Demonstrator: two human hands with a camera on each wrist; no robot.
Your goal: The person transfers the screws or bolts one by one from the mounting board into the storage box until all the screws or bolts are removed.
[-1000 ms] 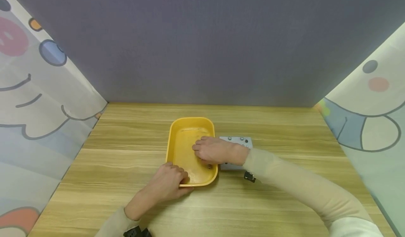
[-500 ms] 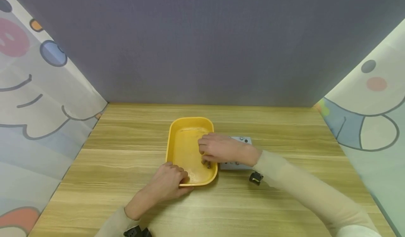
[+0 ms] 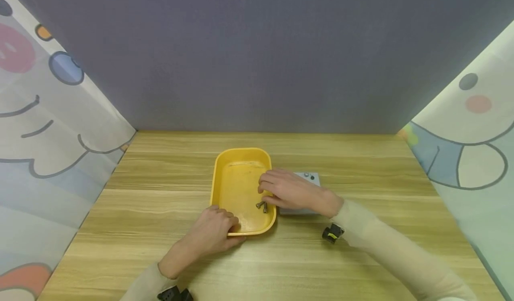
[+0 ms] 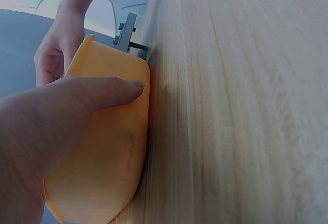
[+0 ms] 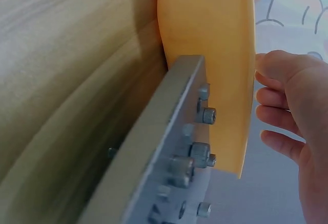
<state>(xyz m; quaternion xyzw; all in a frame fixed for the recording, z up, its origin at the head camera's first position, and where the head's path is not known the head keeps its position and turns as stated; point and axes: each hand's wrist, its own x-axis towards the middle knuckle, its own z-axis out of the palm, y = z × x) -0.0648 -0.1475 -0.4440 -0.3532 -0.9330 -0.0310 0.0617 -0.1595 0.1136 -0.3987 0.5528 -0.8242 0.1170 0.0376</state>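
A yellow tray (image 3: 241,189) stands on the wooden table. My left hand (image 3: 214,229) grips its near-left corner, fingers over the rim; in the left wrist view the thumb (image 4: 120,90) presses the outer wall. My right hand (image 3: 287,189) hovers over the tray's right rim with loosely bent fingers, and nothing shows between them. Two small bolts (image 3: 265,207) lie inside the tray, just below the right thumb. Partly under the right hand is a grey metal plate (image 3: 299,211), which carries several bolts (image 5: 209,115) in the right wrist view.
The plate stands right beside the tray's right wall on the wooden table (image 3: 168,176). A grey panel (image 3: 257,68) rises behind the table, and sheets with cartoon prints (image 3: 474,153) flank it. A black wrist camera (image 3: 332,234) hangs below the right wrist.
My right hand has drawn to the right from inside the tray to its right rim, and its fingers have loosened. The two bolts in the tray have come into view. My left hand keeps its grip.
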